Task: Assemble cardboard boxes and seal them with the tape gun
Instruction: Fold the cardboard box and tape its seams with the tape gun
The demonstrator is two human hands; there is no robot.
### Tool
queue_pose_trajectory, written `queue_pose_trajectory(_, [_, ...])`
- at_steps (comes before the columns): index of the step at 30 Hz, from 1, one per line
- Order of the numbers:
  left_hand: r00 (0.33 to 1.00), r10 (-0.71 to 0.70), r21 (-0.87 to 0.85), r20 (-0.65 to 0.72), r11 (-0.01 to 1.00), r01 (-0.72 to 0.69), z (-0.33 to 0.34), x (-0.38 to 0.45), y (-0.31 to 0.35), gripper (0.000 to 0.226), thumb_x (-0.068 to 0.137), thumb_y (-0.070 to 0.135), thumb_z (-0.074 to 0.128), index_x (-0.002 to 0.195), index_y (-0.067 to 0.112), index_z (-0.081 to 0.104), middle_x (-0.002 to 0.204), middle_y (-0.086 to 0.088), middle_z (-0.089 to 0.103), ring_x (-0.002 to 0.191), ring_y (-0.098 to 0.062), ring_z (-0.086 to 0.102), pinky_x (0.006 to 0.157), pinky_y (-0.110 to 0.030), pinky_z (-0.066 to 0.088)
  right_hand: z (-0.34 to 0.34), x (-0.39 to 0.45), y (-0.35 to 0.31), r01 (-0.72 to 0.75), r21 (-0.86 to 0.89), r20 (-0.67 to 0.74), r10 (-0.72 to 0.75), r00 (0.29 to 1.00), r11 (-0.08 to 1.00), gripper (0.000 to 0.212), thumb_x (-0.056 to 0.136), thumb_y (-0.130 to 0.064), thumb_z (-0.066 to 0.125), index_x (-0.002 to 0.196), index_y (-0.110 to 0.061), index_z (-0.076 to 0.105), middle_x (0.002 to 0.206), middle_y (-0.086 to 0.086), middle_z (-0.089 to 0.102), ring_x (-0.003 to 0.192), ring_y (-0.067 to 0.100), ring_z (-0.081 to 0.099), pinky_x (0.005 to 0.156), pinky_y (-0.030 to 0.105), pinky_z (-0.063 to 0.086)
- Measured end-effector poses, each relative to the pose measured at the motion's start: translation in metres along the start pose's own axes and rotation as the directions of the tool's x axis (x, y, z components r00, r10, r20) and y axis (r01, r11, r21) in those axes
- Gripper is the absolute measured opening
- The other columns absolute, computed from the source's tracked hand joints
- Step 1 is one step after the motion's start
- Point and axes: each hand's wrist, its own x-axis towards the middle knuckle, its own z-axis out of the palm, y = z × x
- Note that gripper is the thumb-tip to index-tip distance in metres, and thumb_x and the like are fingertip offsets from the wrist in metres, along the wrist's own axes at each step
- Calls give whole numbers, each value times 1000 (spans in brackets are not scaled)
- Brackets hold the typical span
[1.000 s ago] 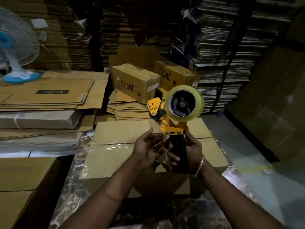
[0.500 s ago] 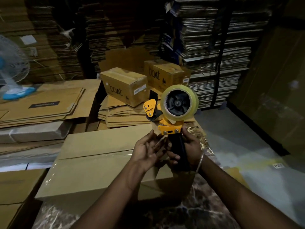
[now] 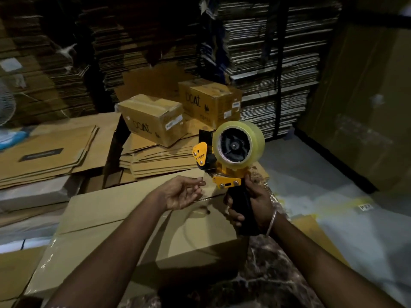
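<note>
Head view: at frame centre, right hand (image 3: pixel 251 203) grips the yellow-and-black tape gun (image 3: pixel 231 156) upright, left hand (image 3: pixel 181 193) loose-fingered beside its blade, above a brown cardboard box (image 3: pixel 124 221) already taped, likely awaiting another strip.

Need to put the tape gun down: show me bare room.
The big box's top, left of the left hand, is bare. So is the grey floor right of the tape gun. Behind, flattened cartons and printed boxes crowd.

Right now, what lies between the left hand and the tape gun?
In the head view, nothing solid: a short gap separates the left hand from the tape gun, with only the big cardboard box behind.
</note>
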Motion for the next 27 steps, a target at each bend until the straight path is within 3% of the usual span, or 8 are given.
queue_pose_trajectory(4, [991, -131, 253, 23, 960, 121, -5, 10, 26, 25, 84, 13, 63, 102, -4, 67, 60, -6, 65, 52, -10, 66, 51, -19, 57, 1, -8, 3, -6, -46, -104, 1, 995, 999, 76, 81, -76, 47, 79, -1, 55, 50, 7, 43, 37, 17, 43, 42, 23, 38])
queue_pose_trajectory(7, [986, -166, 409, -17, 899, 158, 0, 19, 46, 19, 81, 13, 64, 95, 1, 66, 57, -5, 65, 54, -11, 68, 54, -21, 59, 4, -15, 6, -12, -57, -188, 2, 982, 998, 75, 85, -73, 39, 80, 0, 53, 48, 8, 42, 36, 17, 42, 42, 23, 37])
queue_pose_trajectory(12, [984, -160, 589, -83, 788, 178, 8, 41, 74, 15, 98, 15, 55, 102, 9, 68, 88, -7, 77, 73, -16, 75, 66, -28, 60, 12, -18, 14, 20, -67, -305, -40, 952, 998, 72, 84, -72, 39, 77, -2, 55, 49, 6, 45, 35, 16, 43, 42, 22, 36])
queue_pose_trajectory(14, [981, -174, 605, -87, 774, 190, 14, 49, 81, 19, 98, 18, 55, 103, 6, 68, 94, -10, 77, 74, -18, 76, 68, -31, 60, 16, -19, 15, 26, -78, -353, -52, 934, 997, 71, 83, -71, 37, 76, -2, 55, 48, 5, 44, 34, 15, 41, 40, 21, 35])
queue_pose_trajectory(17, [976, -200, 536, -88, 816, 215, 24, 58, 83, 17, 95, 14, 55, 91, 1, 64, 81, -14, 75, 64, -20, 74, 55, -29, 61, 21, -18, 17, 35, -99, -426, -74, 902, 994, 71, 79, -73, 41, 75, -3, 55, 51, 7, 41, 34, 17, 39, 41, 22, 33])
queue_pose_trajectory(22, [965, -238, 515, -112, 816, 262, 36, 73, 85, 15, 72, 3, 64, 86, -5, 65, 77, -18, 73, 56, -20, 71, 49, -26, 59, 30, -19, 16, 69, -95, -516, -109, 850, 993, 62, 83, -67, 40, 72, -7, 54, 49, 0, 49, 34, 15, 39, 40, 21, 32])
queue_pose_trajectory(25, [965, -228, 642, -126, 723, 255, 46, 78, 91, 16, 85, 0, 57, 96, -9, 64, 81, -20, 71, 56, -16, 69, 49, -21, 57, 31, -16, 19, 44, -111, -587, -102, 803, 993, 65, 88, -68, 39, 72, -7, 54, 50, 0, 48, 36, 17, 40, 41, 21, 32])
queue_pose_trajectory(27, [983, -123, 761, -139, 622, 186, 57, 81, 91, 20, 97, 0, 48, 90, -7, 65, 74, -16, 72, 55, -14, 68, 49, -20, 55, 32, -13, 21, 37, -128, -630, -110, 769, 991, 67, 83, -72, 44, 75, -6, 54, 55, 2, 49, 38, 18, 41, 42, 22, 32])
